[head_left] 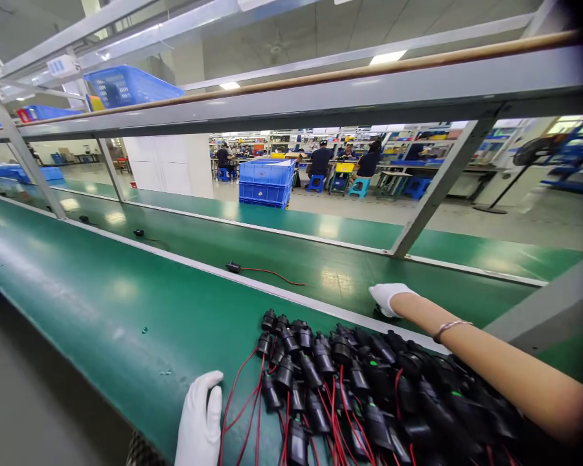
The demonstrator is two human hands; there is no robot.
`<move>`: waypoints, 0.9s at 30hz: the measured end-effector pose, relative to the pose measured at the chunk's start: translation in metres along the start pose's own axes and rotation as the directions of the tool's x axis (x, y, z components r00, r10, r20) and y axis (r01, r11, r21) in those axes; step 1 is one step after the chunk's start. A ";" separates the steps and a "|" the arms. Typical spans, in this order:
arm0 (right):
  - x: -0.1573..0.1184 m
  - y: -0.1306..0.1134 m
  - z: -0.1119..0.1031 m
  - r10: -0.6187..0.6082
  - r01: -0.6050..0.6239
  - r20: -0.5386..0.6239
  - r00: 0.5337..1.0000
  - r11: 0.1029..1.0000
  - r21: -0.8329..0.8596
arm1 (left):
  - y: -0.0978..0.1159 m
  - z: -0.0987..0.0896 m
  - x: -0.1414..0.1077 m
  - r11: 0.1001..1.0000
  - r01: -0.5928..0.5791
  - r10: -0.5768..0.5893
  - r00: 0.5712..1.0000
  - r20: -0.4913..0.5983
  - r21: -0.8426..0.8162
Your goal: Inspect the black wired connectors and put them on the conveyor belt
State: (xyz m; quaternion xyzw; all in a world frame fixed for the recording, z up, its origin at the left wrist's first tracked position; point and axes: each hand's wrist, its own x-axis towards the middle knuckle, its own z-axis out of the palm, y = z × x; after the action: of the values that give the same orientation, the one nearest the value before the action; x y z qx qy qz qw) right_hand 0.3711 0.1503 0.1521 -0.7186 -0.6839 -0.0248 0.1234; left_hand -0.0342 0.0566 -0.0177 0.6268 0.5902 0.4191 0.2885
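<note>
A large pile of black cylindrical parts point(315, 362) with red wires lies on the green bench at the lower right. My left hand point(200, 417), in a white glove, rests beside the pile's left edge with thumb and fingers apart and nothing between them. Beyond the pile, my right hand point(391, 299), also gloved in white, reaches over the green belt. Its fingers point down over a dark object, mostly hidden beneath them. One black part with a red wire point(233, 266) lies on the belt left of my right hand.
More black parts point(138, 232) sit farther left on the belt. A metal rail point(189, 262) separates belt and bench. Slanted shelf posts point(442, 188) stand behind. Blue crates point(266, 182) and seated people point(320, 160) are in the background.
</note>
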 end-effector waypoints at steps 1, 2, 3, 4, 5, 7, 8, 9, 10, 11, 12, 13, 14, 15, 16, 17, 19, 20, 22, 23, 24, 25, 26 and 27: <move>0.010 -0.008 0.001 -0.010 0.014 0.098 0.995 0.999 -0.039 | 0.002 0.000 -0.001 1.000 0.002 -0.002 1.000 0.006 -0.009; 0.018 -0.018 0.002 -0.030 0.044 0.192 0.981 0.997 -0.069 | 0.004 0.000 -0.001 1.000 0.002 -0.002 1.000 0.011 -0.020; 0.025 -0.032 0.005 -0.060 0.087 0.273 0.960 0.992 -0.087 | 0.007 0.000 -0.001 0.999 0.000 0.000 1.000 0.014 -0.033; 0.028 -0.049 0.009 -0.098 0.136 0.332 0.938 0.986 -0.094 | 0.009 -0.001 -0.002 0.999 -0.001 0.002 1.000 0.016 -0.046; 0.028 -0.069 0.014 -0.141 0.188 0.374 0.917 0.978 -0.092 | 0.012 -0.002 -0.002 0.998 -0.002 0.003 1.000 0.018 -0.062; 0.020 -0.111 0.025 -0.212 0.271 0.418 0.883 0.959 -0.086 | 0.017 -0.005 -0.003 0.994 0.004 -0.001 1.000 0.028 -0.108; 0.012 -0.131 0.032 -0.235 0.300 0.434 0.870 0.950 -0.086 | 0.019 -0.006 -0.003 0.991 0.008 -0.004 0.999 0.034 -0.134; 0.003 -0.151 0.038 -0.246 0.319 0.450 0.859 0.943 -0.092 | 0.021 -0.008 -0.004 0.987 0.013 -0.007 0.999 0.038 -0.159; -0.006 -0.167 0.045 -0.250 0.331 0.463 0.850 0.938 -0.101 | 0.022 -0.009 -0.004 0.983 0.018 -0.011 0.999 0.039 -0.181; -0.015 -0.181 0.051 -0.246 0.336 0.475 0.845 0.935 -0.112 | 0.024 -0.010 -0.004 0.980 0.022 -0.014 0.999 0.040 -0.200; -0.023 -0.193 0.057 -0.236 0.333 0.483 0.843 0.935 -0.124 | 0.025 -0.011 -0.004 0.976 0.025 -0.016 0.999 0.040 -0.216; -0.029 -0.201 0.063 -0.223 0.324 0.483 0.847 0.936 -0.135 | 0.025 -0.012 -0.004 0.972 0.028 -0.019 0.999 0.042 -0.232; -0.033 -0.207 0.068 -0.208 0.309 0.476 0.854 0.940 -0.142 | 0.026 -0.013 -0.004 0.967 0.034 -0.023 0.999 0.046 -0.251; -0.036 -0.210 0.071 -0.195 0.290 0.463 0.865 0.946 -0.143 | 0.027 -0.014 -0.003 0.961 0.042 -0.029 0.998 0.051 -0.273; -0.038 -0.212 0.074 -0.184 0.268 0.444 0.877 0.954 -0.134 | 0.028 -0.016 -0.002 0.954 0.054 -0.038 0.998 0.059 -0.296; -0.039 -0.212 0.075 -0.177 0.245 0.420 0.890 0.963 -0.114 | 0.030 -0.017 -0.001 0.945 0.068 -0.048 0.996 0.070 -0.321; -0.041 -0.211 0.072 -0.178 0.205 0.364 0.914 0.978 -0.037 | 0.037 -0.021 0.002 0.920 0.102 -0.070 0.993 0.099 -0.377; -0.044 -0.209 0.068 -0.192 0.195 0.334 0.923 0.980 0.025 | 0.042 -0.022 0.004 0.905 0.119 -0.077 0.990 0.117 -0.409; -0.053 -0.208 0.058 -0.251 0.204 0.265 0.931 0.960 0.192 | 0.054 -0.024 0.006 0.868 0.144 -0.072 0.983 0.166 -0.475; -0.059 -0.208 0.053 -0.290 0.222 0.225 0.930 0.932 0.286 | 0.061 -0.024 0.006 0.849 0.153 -0.058 0.978 0.198 -0.506; -0.067 -0.208 0.047 -0.329 0.244 0.182 0.926 0.895 0.374 | 0.069 -0.024 0.006 0.832 0.159 -0.039 0.973 0.229 -0.531; -0.075 -0.208 0.043 -0.363 0.268 0.141 0.921 0.853 0.448 | 0.077 -0.024 0.005 0.808 0.168 -0.016 0.964 0.264 -0.565; -0.083 -0.208 0.038 -0.393 0.291 0.107 0.913 0.814 0.504 | 0.086 -0.024 0.004 0.776 0.179 0.011 0.955 0.296 -0.605; -0.091 -0.207 0.035 -0.419 0.310 0.076 0.905 0.770 0.557 | 0.094 -0.025 0.002 0.737 0.190 0.039 0.946 0.322 -0.649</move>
State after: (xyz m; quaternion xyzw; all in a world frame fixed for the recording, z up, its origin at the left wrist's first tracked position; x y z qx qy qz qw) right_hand 0.1555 0.0758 0.1295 -0.5073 -0.7990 0.2130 0.2426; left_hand -0.0092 0.0422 0.0757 0.5139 0.3708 0.4860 0.6018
